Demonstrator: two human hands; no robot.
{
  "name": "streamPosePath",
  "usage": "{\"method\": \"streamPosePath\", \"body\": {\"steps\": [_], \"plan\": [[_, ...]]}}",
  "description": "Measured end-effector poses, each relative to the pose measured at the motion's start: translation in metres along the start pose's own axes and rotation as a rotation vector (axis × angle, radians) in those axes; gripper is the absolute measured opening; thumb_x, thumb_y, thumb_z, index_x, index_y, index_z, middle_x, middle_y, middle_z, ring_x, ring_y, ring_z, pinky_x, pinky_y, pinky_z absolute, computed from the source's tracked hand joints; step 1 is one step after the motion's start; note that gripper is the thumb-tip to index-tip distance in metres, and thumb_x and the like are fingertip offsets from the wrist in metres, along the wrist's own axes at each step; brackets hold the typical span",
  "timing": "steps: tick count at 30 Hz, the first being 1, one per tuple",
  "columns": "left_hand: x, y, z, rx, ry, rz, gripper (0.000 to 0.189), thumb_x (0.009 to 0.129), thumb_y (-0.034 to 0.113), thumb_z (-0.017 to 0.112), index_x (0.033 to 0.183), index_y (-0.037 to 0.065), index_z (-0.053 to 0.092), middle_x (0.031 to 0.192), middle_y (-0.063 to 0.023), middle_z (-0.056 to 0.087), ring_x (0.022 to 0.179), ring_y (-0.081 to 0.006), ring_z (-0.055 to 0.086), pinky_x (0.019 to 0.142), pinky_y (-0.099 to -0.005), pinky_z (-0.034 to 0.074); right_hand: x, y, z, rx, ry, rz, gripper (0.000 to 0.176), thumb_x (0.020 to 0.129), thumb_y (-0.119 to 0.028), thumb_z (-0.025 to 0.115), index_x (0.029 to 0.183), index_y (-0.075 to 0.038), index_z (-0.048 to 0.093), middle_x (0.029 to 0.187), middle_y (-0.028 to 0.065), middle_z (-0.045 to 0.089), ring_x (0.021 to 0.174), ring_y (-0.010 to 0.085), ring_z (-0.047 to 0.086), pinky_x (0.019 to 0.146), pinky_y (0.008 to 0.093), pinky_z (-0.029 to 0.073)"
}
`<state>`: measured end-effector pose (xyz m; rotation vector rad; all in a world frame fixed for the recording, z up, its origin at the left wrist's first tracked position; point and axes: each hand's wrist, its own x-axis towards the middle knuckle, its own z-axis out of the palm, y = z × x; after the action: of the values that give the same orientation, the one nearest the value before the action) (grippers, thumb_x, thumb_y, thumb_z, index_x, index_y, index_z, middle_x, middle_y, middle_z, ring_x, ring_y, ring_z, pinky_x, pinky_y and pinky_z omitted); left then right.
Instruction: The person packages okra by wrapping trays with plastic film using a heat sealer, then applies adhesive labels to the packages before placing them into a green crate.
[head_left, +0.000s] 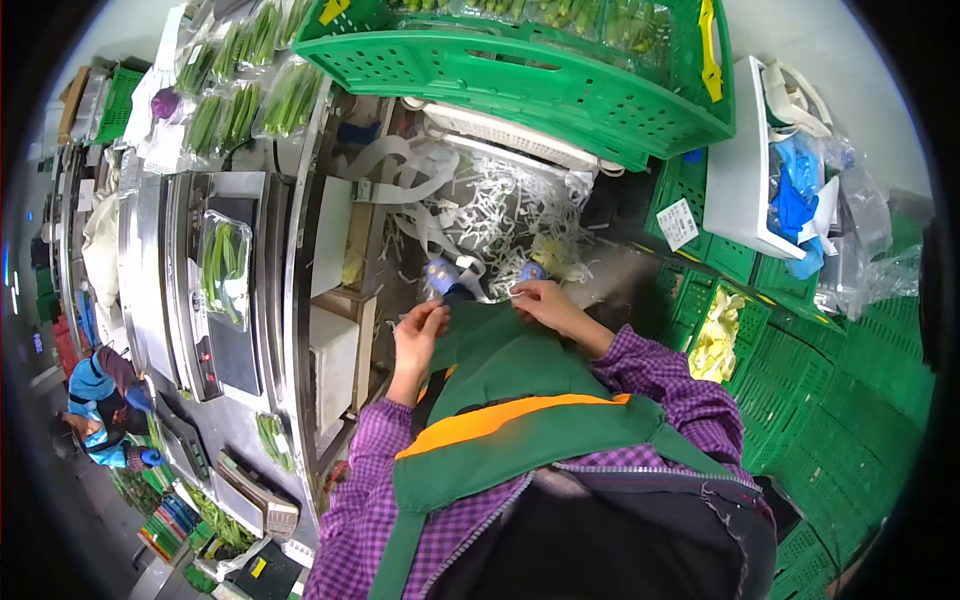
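Handling at the apron's (510, 350) far edge, by appearance: left hand (415, 338) and right hand (552, 305) flank it above the shoes (441, 276), fingertips drawn together; whether either grips the cloth cannot be told. Controlling that edge calls for a secure pinch. Beyond lie shredded strips (510, 200).

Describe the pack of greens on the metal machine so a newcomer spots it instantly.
From the big green crate, go left and down the picture to the metal machine. On its dark panel lies a clear-wrapped pack of long green stems. Unlike the grouped packs above, it lies alone there.
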<state>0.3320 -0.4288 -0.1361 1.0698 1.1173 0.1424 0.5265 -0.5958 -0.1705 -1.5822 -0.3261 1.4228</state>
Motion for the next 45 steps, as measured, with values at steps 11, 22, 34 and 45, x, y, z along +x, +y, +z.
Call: {"method": "streamPosePath", "body": {"steps": [11,22,34,45], "plan": [[0.094,-0.011,-0.027,-0.056,-0.006,-0.181,0.031,0.088,0.016,0.059,0.114,0.0,0.055,0.097,-0.0067,0.063,0.085,-0.0141,0.061,0.072,-0.026,0.049,0.063,0.013,0.036,0.149,0.05,0.218,0.028,0.088,-0.014,0.056,0.111,0.002,0.056,0.086,0.0053,0.061,0.071,0.0111,0.058,0.061,0.024,0.047],[0.127,-0.113,-0.134,-0.197,0.371,-0.296,0.028,0.088,0.019,0.059,0.108,0.0,0.06,0.092,-0.0059,0.064,0.079,-0.0133,0.061,0.066,-0.0258,0.05,0.309,0.055,0.136,0.538,-0.116,0.478,0.031,0.088,-0.03,0.058,0.101,-0.002,0.057,0.09,0.006,0.064,0.074,0.0135,0.061,0.067,0.026,0.052],[0.379,-0.03,-0.127,0.918,0.585,0.727,0.036,0.089,0.015,0.049,0.12,-0.003,0.049,0.123,-0.0202,0.052,0.116,-0.0369,0.046,0.099,-0.0414,0.035,0.488,0.109,0.186,1.345,0.105,0.386,0.045,0.086,-0.04,0.058,0.114,-0.005,0.052,0.111,0.0114,0.056,0.11,0.0256,0.047,0.099,0.0401,0.031],[0.392,-0.064,-0.131,1.165,0.461,0.642,0.037,0.081,0.016,0.059,0.116,0.004,0.057,0.117,-0.0164,0.057,0.127,-0.0408,0.03,0.106,-0.0456,0.024,0.488,0.058,0.089,1.683,-0.322,-0.394,0.029,0.084,-0.009,0.057,0.113,-0.006,0.055,0.116,0.0117,0.058,0.111,0.0235,0.051,0.099,0.0424,0.037]]}}
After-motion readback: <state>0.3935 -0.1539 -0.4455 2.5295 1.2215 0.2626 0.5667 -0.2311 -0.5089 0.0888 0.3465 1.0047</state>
